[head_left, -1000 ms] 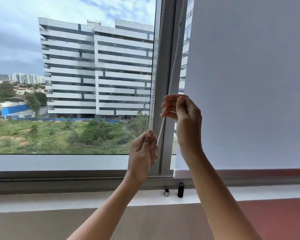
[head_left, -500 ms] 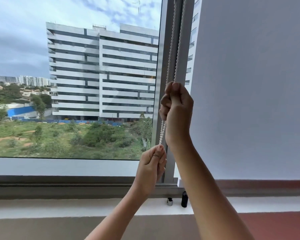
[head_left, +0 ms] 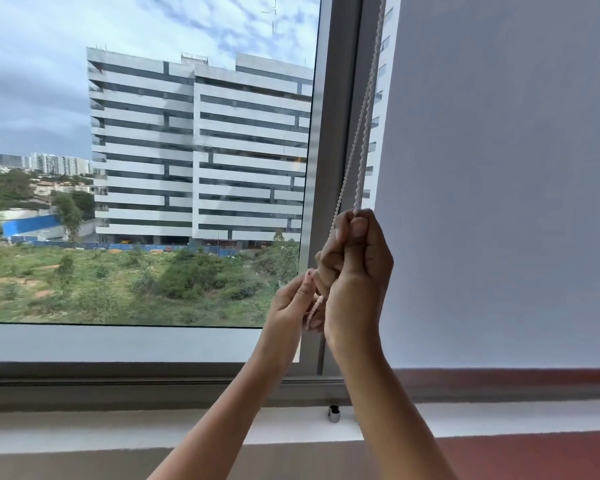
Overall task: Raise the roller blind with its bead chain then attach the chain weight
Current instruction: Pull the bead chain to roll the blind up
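A person stands at a window, both hands raised to a white bead chain [head_left: 360, 133] that runs down in two strands along the grey window frame [head_left: 336, 133]. The right hand [head_left: 355, 268] is balled into a fist clamped on the chain, one strand entering the top of the fist. Just below and to its left, touching it, the left hand [head_left: 291, 306] pinches the chain's lower run between thumb and fingertips, a short length of beads showing between the two hands.

To the right of the hands hangs the roller blind [head_left: 499, 168], a plain pale sheet lowered almost to the sill, its left edge just beside the chain and its bottom edge level with the right wrist. Left of the hands, clear glass [head_left: 153, 168] shows a striped white office block [head_left: 201, 150], scrubland and a cloudy sky.

Below the hands, the white sill [head_left: 84, 427] carries a small silver and black piece [head_left: 334, 414], partly hidden by the right forearm; whether it is the chain weight cannot be told. The frame stands close behind the chain, leaving little room there, while the space in front of the sill, toward the person, is open.
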### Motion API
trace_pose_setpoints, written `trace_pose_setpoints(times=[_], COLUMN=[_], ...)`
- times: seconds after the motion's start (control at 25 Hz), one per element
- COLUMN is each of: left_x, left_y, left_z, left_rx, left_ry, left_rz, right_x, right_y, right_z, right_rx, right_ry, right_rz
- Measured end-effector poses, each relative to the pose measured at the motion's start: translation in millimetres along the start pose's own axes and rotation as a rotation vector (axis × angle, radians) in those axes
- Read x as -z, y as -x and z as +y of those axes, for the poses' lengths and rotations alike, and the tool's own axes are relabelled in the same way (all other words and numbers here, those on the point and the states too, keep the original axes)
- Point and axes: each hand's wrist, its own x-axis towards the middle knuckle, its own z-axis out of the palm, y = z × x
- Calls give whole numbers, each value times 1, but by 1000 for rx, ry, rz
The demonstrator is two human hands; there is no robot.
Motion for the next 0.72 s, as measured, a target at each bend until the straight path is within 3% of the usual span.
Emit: trace_pose_setpoints(times=[0.36, 0.52, 0.64, 0.72], left_x=[-17, -44, -59, -66], left_y=[-21, -30, -33, -33], left_z=[50, 87, 111, 115], left_rx=[-68, -95, 87, 237], left_ry=[-2, -10, 34, 80], left_rz=[-65, -127, -270, -270], right_x=[28, 31, 35, 36], right_y=[54, 54, 54, 54], right_z=[9, 1, -4, -9], right_rx=[-175, -170, -140, -147], right_ry=[39, 93, 142, 143], right_rz=[-1, -18, -32, -62])
